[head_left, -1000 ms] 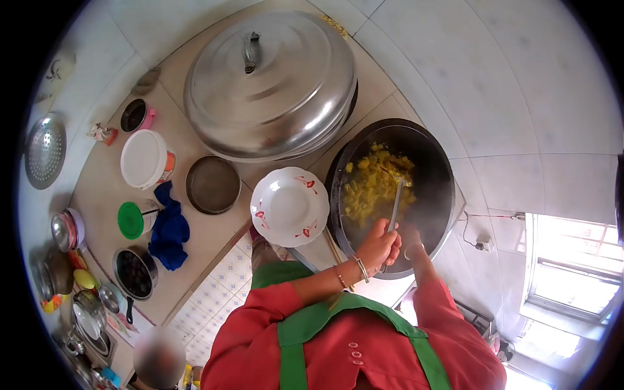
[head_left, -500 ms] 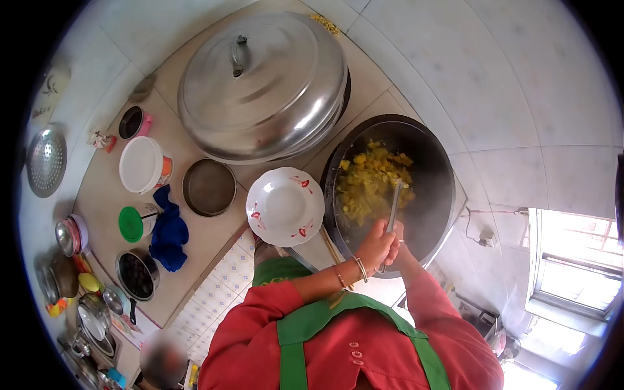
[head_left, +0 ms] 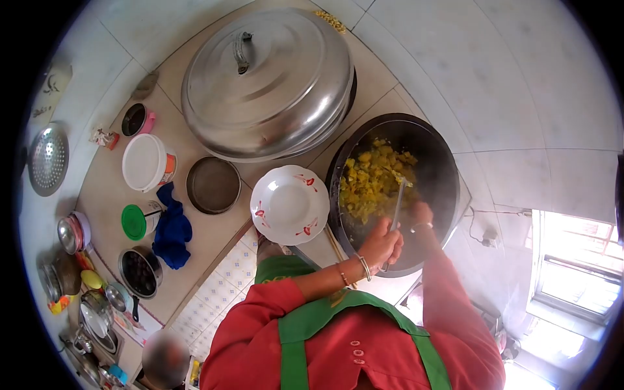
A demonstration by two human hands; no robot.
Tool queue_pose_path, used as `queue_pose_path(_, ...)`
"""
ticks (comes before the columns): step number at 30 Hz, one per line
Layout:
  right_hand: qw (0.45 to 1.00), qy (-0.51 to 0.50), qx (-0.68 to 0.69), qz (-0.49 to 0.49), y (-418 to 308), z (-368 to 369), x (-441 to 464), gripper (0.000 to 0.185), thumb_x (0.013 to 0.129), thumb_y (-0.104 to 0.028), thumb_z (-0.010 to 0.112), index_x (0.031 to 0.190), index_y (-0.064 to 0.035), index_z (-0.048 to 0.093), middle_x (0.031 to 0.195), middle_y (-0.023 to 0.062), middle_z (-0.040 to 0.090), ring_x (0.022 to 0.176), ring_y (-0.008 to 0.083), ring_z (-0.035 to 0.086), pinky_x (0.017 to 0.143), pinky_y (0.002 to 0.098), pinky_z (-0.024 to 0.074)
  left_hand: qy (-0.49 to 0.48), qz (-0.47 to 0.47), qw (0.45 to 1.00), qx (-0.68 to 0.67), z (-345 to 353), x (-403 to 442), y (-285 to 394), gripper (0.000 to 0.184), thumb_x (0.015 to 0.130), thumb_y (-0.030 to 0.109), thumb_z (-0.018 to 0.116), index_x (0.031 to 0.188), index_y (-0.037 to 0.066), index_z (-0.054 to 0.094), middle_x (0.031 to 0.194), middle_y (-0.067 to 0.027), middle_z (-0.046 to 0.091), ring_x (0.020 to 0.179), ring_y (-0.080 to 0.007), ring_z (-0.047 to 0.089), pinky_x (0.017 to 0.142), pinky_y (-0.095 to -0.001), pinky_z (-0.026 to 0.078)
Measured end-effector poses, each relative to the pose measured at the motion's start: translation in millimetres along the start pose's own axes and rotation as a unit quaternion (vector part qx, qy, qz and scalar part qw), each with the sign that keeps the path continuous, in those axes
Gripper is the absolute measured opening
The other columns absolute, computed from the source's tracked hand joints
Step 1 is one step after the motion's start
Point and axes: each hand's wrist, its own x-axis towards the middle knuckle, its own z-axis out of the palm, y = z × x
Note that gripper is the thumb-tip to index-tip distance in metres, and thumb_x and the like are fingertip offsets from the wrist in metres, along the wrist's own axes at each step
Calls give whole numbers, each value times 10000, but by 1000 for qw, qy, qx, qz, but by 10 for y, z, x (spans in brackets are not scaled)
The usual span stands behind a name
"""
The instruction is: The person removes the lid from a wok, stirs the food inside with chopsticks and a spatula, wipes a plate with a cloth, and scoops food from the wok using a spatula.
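Observation:
My left hand (head_left: 382, 244) is wrapped around the handle of a metal spatula (head_left: 398, 211). The spatula's far end reaches into yellow-green chopped food (head_left: 370, 185) in a large dark wok (head_left: 448, 175). Steam blurs the wok's right side. My right hand (head_left: 422, 214) is over the wok, to the right of the spatula and apart from it; its fingers are too hazy to make out. Left of the wok is a white plate (head_left: 289, 201) with red flower prints and no food on it. A pair of chopsticks (head_left: 338, 250) lies between plate and wok.
A big metal lid (head_left: 273, 84) covers a second pot at the back. On the left counter are a round tin (head_left: 213, 185), a white tub (head_left: 144, 162), a green-lidded container (head_left: 134, 222), a blue cloth (head_left: 172, 234) and a pot of dark round items (head_left: 140, 273). A window is at right.
My right hand has come off the spatula and moved right and farther over the wok. My left hand keeps its grip on the handle.

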Motion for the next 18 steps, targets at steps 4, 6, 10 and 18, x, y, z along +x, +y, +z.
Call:
queue_pose_path(4,997,-71,36,-20,-433,37,-614,202,761,-201,528,899,-67,590,833,151,623,794,295,604,667,358,486,-3,-17,1000,-1,10,-12,-21,188,855,101,395,1036,70,359,732,-72,471,456,-103,390,363,-234,276)
queue_pose_path(6,994,-83,64,-18,-500,-16,-773,200,760,-188,528,901,-59,586,837,156,621,791,294,603,666,352,485,-8,-20,1000,0,-43,-30,-54,188,855,104,397,1036,70,359,733,-72,469,463,-103,396,363,-232,276)
queue_pose_path(10,988,-69,135,-22,-142,28,-736,210,769,-187,541,915,-42,587,818,133,619,765,260,600,646,331,480,19,-32,999,3,-133,-108,-147,188,857,113,408,1034,71,358,735,-68,465,482,-106,412,372,-225,292)
queue_pose_path(18,918,19,387,-84,654,188,-734,236,787,-185,568,943,-10,588,781,87,614,713,192,594,605,288,469,69,-77,994,19,-257,-361,-144,180,850,115,444,1013,66,387,746,-58,477,527,-103,444,371,-216,318)
